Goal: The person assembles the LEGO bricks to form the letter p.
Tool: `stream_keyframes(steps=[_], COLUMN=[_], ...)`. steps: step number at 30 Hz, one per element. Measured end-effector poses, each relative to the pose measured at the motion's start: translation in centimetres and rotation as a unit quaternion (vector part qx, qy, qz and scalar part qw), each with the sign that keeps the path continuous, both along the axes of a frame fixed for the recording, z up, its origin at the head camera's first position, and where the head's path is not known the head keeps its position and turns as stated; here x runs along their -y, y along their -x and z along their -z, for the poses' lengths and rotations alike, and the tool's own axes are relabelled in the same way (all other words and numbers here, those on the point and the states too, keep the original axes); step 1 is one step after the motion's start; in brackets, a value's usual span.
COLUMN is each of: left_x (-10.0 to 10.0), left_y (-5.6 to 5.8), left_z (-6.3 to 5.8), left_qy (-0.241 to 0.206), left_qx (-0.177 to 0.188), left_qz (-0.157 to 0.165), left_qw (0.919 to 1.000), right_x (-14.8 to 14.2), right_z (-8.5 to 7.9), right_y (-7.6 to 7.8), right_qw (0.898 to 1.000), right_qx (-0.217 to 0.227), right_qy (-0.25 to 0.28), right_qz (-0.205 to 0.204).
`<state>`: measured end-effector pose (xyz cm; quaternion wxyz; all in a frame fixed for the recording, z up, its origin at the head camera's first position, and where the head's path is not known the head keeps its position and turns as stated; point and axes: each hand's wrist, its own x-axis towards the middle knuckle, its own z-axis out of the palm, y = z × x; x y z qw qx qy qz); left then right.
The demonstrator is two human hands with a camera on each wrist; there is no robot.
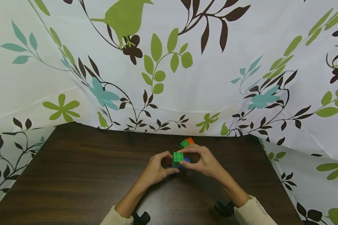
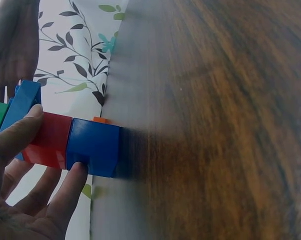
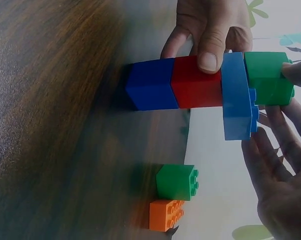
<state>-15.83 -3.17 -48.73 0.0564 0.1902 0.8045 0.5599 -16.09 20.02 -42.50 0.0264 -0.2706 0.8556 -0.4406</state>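
We see the brick tower [image 3: 210, 90] upright on the table [image 1: 81, 175], its long axis vertical and studs up, near the table's far edge. The left hand [image 1: 156, 168] grips its red brick [image 2: 50, 140]; the right hand [image 1: 205, 160] pinches its green top brick [image 1: 178, 157].

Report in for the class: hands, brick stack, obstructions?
Left hand grips brick stack; right hand pinches its top green brick. Stack upright, four bricks high. Second green brick, orange brick beyond, apparently not obstructing.
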Motion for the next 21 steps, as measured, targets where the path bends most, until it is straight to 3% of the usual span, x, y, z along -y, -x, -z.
stream_keyframes(steps=[12,21], left_x=[0.02,-0.07], left_y=[0.09,-0.05], left_z=[-0.03,0.05], left_qy=[0.016,0.018], left_qx=[-0.014,-0.016], left_qz=[0.002,0.003], left_qw=[0.9998,0.9997], right_x=[-0.10,-0.19], right_z=[-0.06,0.47], right_y=[0.24,-0.39], right_qw=[1.000,1.000], right_qx=[0.001,0.013], right_qy=[-0.012,-0.002], right_qz=[0.005,0.021])
